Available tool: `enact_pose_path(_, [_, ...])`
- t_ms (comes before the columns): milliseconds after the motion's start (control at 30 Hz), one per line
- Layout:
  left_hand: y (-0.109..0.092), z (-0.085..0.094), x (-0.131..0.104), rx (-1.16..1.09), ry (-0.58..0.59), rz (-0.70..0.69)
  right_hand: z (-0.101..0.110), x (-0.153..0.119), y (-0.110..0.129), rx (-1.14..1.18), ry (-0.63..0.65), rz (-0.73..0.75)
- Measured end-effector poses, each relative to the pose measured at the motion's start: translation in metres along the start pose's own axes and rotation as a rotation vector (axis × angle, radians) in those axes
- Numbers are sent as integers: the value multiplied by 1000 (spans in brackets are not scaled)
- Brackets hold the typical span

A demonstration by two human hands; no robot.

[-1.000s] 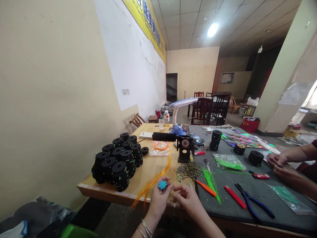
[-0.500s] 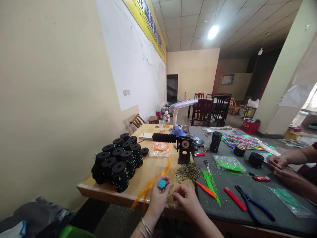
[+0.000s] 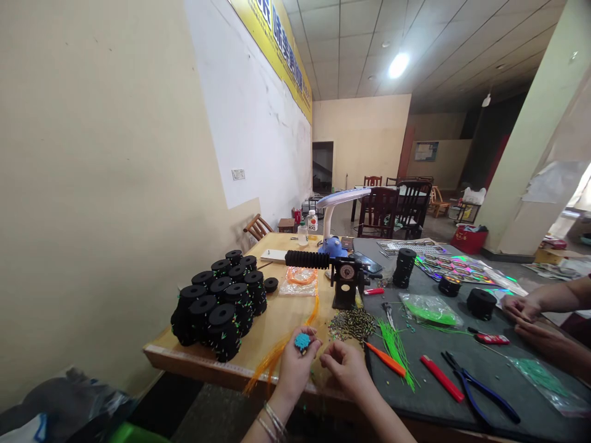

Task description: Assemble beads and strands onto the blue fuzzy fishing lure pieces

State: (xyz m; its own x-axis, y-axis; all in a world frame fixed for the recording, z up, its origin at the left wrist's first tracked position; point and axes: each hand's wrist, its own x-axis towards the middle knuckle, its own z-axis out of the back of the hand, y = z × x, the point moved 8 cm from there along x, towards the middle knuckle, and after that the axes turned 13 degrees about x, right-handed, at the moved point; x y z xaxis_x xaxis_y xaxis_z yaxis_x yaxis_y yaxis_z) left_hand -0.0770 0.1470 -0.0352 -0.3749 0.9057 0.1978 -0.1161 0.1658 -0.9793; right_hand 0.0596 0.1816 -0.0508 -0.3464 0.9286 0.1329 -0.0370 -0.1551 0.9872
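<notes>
At near edge of wooden table (image 3: 258, 344), small bright-blue beaded cluster (image 3: 302, 342) sits in bare left hand (image 3: 295, 363), between curled thumb and fingers, clamped. Right hand (image 3: 344, 367) just right of it, thumb and forefinger pinched together; anything between them too small to tell. Left of left hand, loose orange strands (image 3: 272, 360). Beyond right hand, pile of small dark-and-gold beads (image 3: 353, 323). Farther left, stacked black foam spools (image 3: 221, 314).

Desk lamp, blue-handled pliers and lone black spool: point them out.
Desk lamp (image 3: 333, 245), head view: blue base.
Blue-handled pliers (image 3: 500, 397), head view: one handle.
Lone black spool (image 3: 271, 288), head view: near rim.
</notes>
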Motion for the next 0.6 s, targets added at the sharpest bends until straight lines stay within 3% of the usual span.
enact_pose_path(600, [1,-5,10,8,3,-25,2,13,3,-58,7,16])
